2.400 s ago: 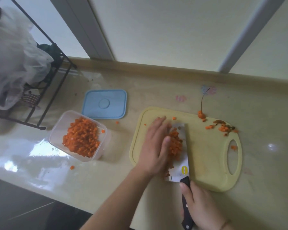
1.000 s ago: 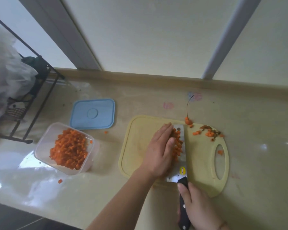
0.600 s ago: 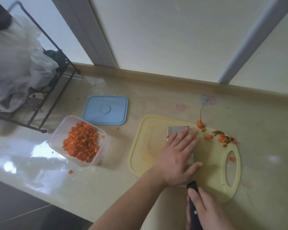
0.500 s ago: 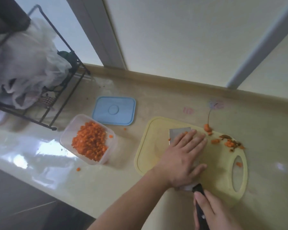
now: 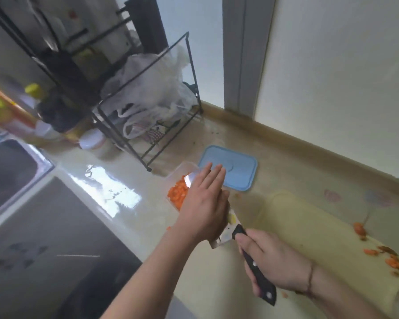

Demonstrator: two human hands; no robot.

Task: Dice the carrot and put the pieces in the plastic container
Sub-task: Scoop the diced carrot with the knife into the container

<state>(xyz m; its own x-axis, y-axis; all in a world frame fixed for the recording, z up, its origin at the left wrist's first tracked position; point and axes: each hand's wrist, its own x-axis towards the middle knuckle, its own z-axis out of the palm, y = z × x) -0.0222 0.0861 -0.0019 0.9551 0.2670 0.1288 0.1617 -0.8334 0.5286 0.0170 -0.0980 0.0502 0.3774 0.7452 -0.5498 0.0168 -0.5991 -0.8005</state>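
Observation:
My right hand [image 5: 272, 265] grips the black handle of the cleaver [image 5: 227, 231], whose blade is held over the clear plastic container [image 5: 182, 173]. My left hand [image 5: 205, 201] lies flat with straight fingers on top of the blade, hiding whatever is on it. Diced carrot [image 5: 177, 192] fills the container, partly hidden by my left hand. The yellow cutting board [image 5: 309, 226] lies to the right, with carrot scraps and the carrot end [image 5: 359, 229] near its far edge.
The blue lid [image 5: 237, 176] lies just behind the container. A black wire rack [image 5: 148, 116] with plastic bags stands at the back left, jars and bottles beside it. A sink [image 5: 9, 171] is at the far left. One carrot bit [image 5: 168, 228] lies on the counter.
Both hands have carried the cleaver left off the cutting board to above the container, my left hand still flat on the blade. The camera swung left.

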